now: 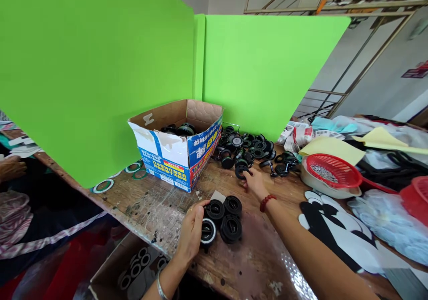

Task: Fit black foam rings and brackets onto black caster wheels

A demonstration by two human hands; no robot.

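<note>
Cupping L side of four round blk pcs, one white-rimmed, by near-L edge of tabletop, w/ L hand loosely curved. Bare to R. Farther, pinching blk ring w/ R hand at near edge of blk-parts pile, hemmed by carton L, green partition far.

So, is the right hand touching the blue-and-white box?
Apart. The head view shows bare wooden tabletop between the right hand and the blue-and-white box.

Bright, soft light fills the view — white glare speckles the table — while the outer edges look stretched.
</note>
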